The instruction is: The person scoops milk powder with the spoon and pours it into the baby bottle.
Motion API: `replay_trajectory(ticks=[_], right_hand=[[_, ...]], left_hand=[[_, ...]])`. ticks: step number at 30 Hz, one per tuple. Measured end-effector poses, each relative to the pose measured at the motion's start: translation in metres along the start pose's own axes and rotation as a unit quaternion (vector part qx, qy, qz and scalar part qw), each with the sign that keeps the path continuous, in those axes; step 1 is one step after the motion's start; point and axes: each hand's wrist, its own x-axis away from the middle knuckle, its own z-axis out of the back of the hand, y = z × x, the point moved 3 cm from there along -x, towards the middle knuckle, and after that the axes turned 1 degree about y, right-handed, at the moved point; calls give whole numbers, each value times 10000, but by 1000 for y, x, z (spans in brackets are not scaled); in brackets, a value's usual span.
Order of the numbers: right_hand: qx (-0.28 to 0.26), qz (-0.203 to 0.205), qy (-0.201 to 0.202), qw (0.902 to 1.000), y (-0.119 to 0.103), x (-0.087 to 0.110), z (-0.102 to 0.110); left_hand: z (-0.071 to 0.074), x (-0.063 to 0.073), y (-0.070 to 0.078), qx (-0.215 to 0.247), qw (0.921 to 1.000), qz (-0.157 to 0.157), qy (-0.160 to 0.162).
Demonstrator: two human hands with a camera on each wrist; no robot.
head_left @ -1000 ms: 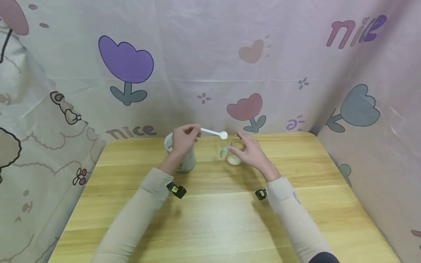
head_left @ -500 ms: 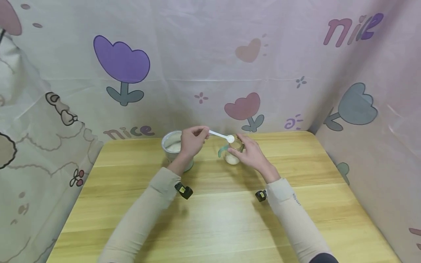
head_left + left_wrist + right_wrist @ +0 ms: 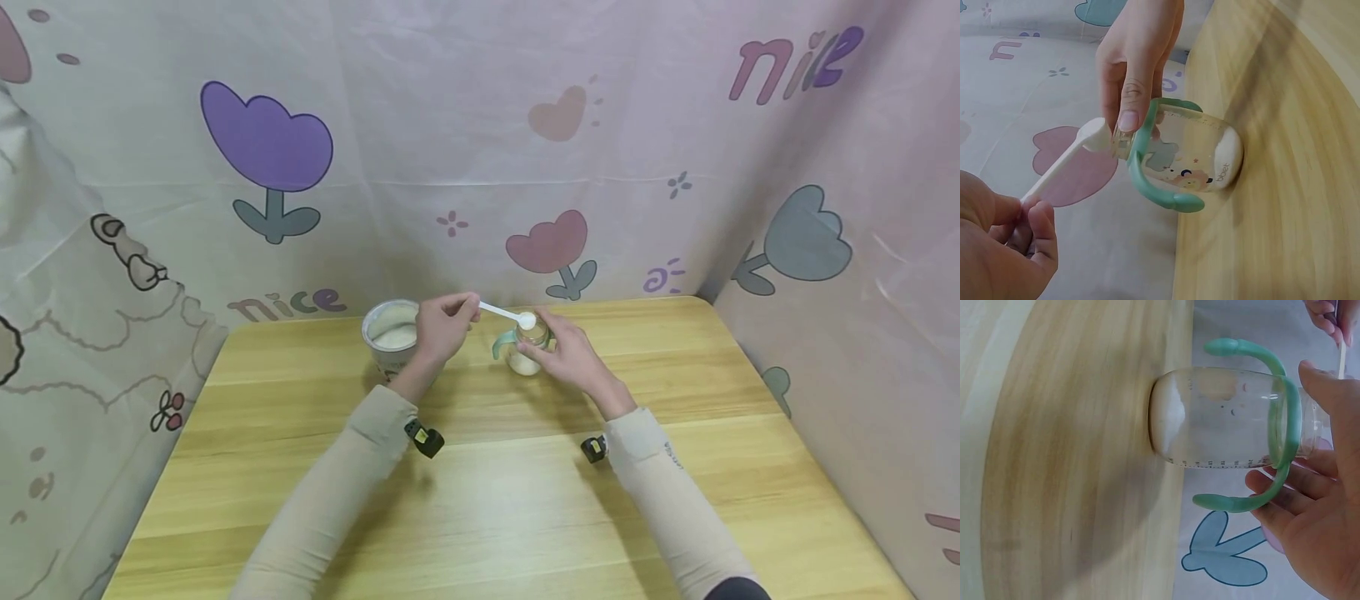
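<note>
My left hand (image 3: 442, 329) pinches the end of a long white measuring scoop (image 3: 1060, 164). Its bowl, heaped with white powder, is at the mouth of a clear baby bottle (image 3: 1222, 419) with green handles (image 3: 1159, 192). The bottle stands upright on the table, and white powder covers its bottom. With thumb and fingers around the neck, my right hand (image 3: 572, 358) holds it. Just left of my left hand is an open can (image 3: 384, 360) of pale powder, partly hidden by that hand and forearm.
The light wood table (image 3: 495, 492) carries the can and bottle near its back edge. A patterned cloth (image 3: 420, 125) hangs right behind them and along both sides. Small black cameras (image 3: 425, 439) sit on both wrists.
My left hand has moved right, away from the can, bringing the filled scoop to the bottle's mouth. More of the can's opening shows. My right hand has stayed at the bottle's neck.
</note>
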Motion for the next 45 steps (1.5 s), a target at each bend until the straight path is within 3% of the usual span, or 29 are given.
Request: replay_trajectory(ticks=[20,34,45], right_hand=[[129,-77,-14,9999,2,0,-1],[43,-175,-82,9998,6,0,-3],[-112,-137,-15,9998,7,0,-4]], left_hand=[[-7,3,-5,186,9991,-81,-366],[-6,8,-7,-214,9981,-183,-553],[-5,10,-8,-544,9955,-472,-624]])
